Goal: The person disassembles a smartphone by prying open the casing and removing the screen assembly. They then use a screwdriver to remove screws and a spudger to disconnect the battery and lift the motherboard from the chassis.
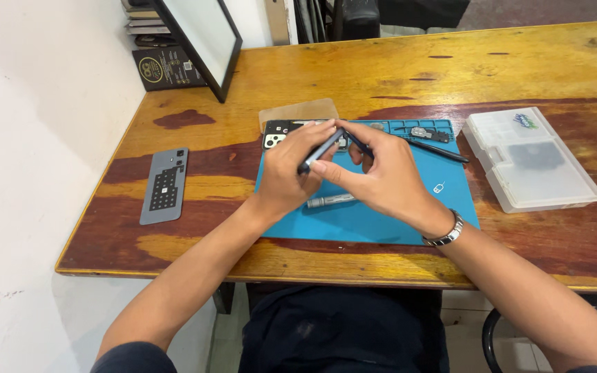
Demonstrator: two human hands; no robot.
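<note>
While the left hand (293, 166) grips a dark pen-like tool (320, 150) and the right hand (381, 173) pinches its tip, both hover over the opened phone (276, 135) on the blue mat (381, 221), seemingly to steady the tool

A black square card (167, 68) with a gold round emblem leans against the wall at the table's far-left corner. A clear rectangular plastic case (530, 159), with a small blue sticker (525, 121), lies right of the blue mat.

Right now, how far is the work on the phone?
Done, as it looks: the opened phone lies on the blue mat with small parts in the mat's tray. In hand: the left hand and right hand hold a dark pen-like tool over the phone. Left: the phone is open and the parts are out.
</note>
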